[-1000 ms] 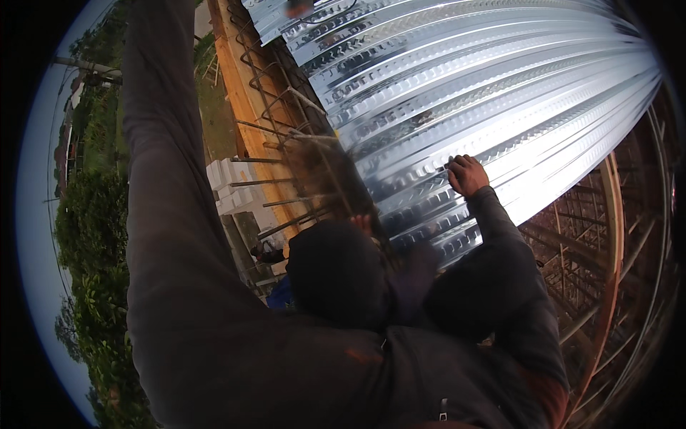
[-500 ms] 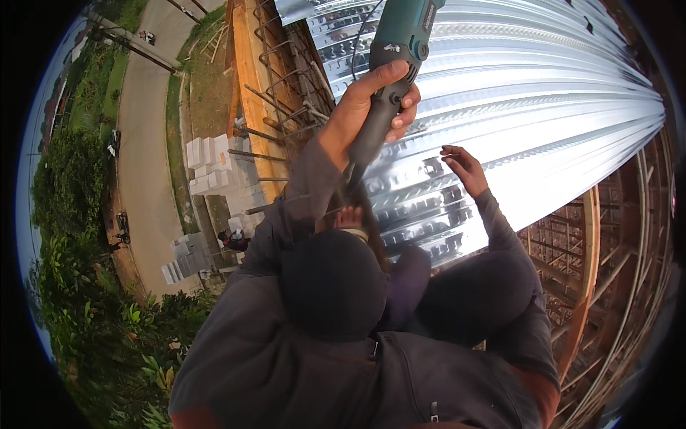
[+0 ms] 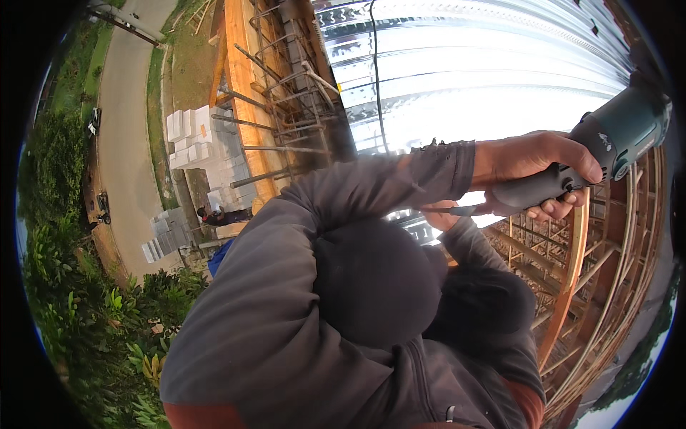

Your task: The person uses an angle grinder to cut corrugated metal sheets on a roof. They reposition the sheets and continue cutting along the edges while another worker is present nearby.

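A teal and black power tool, apparently an angle grinder [image 3: 622,132], is in my left hand [image 3: 543,161], whose thumb and fingers wrap its dark handle, out at the right over the sheet edge. Behind my left forearm, my right hand [image 3: 439,218] is low beside the tool's rear end and cord sleeve; its fingers are partly hidden, so what they hold is unclear. Under both hands lie bright corrugated metal sheets [image 3: 471,71], with a black cord [image 3: 379,86] running across them. My dark-trousered knees [image 3: 375,289] are bent below my arms.
Left of the sheets runs timber formwork [image 3: 254,161] with protruding rebar [image 3: 293,132]. Far below are stacked white blocks [image 3: 189,143], a person [image 3: 218,218], a road [image 3: 125,107] and trees [image 3: 86,307]. At the right is a drop through scaffolding [image 3: 557,264] and timber beams.
My left hand, out of view earlier, appeared holding the tool upright at the top centre and has now swung right and down. My right hand has shifted down and left behind that forearm.
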The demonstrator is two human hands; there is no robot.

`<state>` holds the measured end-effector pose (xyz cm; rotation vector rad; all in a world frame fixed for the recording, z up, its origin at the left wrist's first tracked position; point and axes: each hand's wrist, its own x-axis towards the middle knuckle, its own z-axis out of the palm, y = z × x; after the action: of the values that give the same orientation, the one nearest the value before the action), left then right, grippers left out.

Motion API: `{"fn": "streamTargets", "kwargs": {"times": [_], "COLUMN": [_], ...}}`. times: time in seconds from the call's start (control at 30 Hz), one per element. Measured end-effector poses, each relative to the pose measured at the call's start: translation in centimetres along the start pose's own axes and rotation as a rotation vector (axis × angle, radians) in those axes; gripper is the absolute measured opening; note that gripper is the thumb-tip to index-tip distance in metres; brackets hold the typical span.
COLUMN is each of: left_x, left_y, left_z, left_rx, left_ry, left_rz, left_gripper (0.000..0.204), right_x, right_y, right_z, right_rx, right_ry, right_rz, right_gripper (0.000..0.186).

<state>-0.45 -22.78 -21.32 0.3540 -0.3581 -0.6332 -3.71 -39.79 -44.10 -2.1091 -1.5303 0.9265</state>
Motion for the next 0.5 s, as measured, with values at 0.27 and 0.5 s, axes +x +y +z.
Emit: {"fn": "streamTargets", "kwargs": {"times": [0.27,0.5], "left_x": [-8.4,-17.7], "left_y": [0.7,-7.3], "left_z": [-2.6,-10.8], "left_rx": [0.605,-0.165], "left_ry": [0.506,0.614], "left_rz": [0.342,0.097], "left_gripper": [0.042,0.030], "right_x": [-16.8,-2.5], "right_y": [-3.3,-2.4], "right_z": [-6.6,-7.4], "right_rx": [0.583,1.094], "right_ry": [0.021,-0.077], "right_rz": [0.498,0.385], "right_gripper": [0.033,0.072]}}
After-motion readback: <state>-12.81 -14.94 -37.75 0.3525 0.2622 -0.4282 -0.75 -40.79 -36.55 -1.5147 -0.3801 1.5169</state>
